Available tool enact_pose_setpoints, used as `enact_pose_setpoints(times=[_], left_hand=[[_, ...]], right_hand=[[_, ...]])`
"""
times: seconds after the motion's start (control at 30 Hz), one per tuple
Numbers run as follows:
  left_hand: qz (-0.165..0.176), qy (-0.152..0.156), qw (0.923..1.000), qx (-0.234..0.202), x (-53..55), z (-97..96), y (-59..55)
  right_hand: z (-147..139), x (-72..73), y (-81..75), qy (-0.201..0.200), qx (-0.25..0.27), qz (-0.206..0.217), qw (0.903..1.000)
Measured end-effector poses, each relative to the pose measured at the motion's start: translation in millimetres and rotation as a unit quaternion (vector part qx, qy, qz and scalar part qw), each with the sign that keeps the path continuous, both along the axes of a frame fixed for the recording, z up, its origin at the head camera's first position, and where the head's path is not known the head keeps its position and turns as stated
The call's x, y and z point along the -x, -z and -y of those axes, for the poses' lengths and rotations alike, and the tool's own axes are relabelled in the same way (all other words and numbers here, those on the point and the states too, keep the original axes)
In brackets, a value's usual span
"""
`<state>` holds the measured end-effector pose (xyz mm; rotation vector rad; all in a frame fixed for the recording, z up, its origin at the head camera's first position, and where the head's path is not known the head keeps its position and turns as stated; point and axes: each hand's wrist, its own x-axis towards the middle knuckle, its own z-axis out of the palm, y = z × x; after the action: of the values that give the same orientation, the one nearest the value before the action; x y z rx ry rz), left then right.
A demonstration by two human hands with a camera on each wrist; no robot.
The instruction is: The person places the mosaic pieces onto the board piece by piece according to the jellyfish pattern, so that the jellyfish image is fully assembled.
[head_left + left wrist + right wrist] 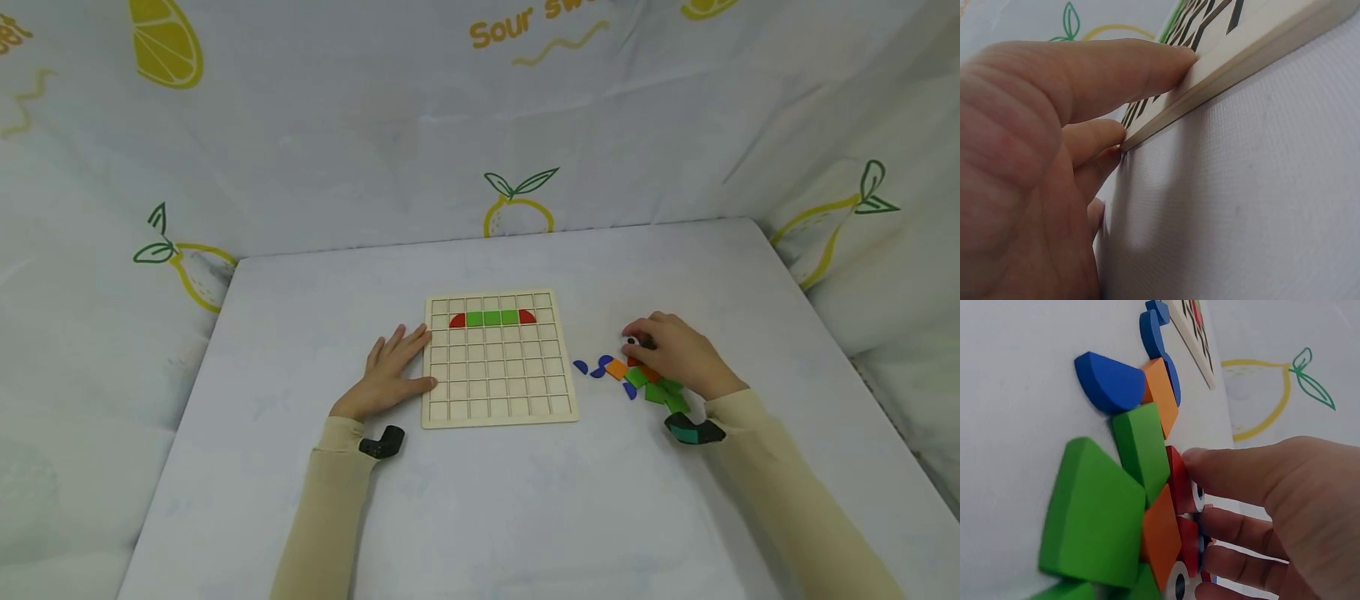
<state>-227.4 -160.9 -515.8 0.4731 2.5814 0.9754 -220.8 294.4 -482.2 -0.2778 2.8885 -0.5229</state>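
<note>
A square wooden grid board (491, 367) lies on the table, with a row of three green squares (492, 317) between two red quarter-round pieces (528, 317) near its top. My left hand (386, 375) rests at the board's left edge, fingers spread; in the left wrist view the thumb (1147, 65) touches the rim. To the right, my right hand (686, 354) is over a pile of coloured pieces. Its thumb and index finger pinch a white eye piece with a black centre (632, 340). A red piece (1179, 478) lies against the thumb; other fingertips are partly hidden.
Orange (617, 369) and green pieces (677, 402) lie loosely piled by the right hand. Blue half-round pieces (581, 367) are scattered between pile and board. A white cloth with lemon prints (517, 215) hangs behind the table.
</note>
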Motion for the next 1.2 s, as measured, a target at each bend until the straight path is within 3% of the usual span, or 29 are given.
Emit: enact_pose_setpoints(times=[0.33,0.57,0.9,1.2], left_hand=[[0.001,0.005,1.0,-0.007,-1.4,-0.3,-2.0],[-0.004,0.004,1.0,-0.004,-0.9,0.1,-0.9],[-0.005,0.003,1.0,-0.003,-0.7,1.0,-0.5],[-0.005,0.004,1.0,-0.001,-0.5,1.4,-0.4]], right_hand=[[9,-9.9,-8.1,-0.016,0.02,0.011,0.9996],[19,-18.5,-9.1,-0.056,-0.018,0.015,0.9982],[25,-19.1,-11.2,-0.053,-0.032,0.018,0.9979],[35,-6.9,-21.9,-0.055,0.035,-0.026,0.9975]])
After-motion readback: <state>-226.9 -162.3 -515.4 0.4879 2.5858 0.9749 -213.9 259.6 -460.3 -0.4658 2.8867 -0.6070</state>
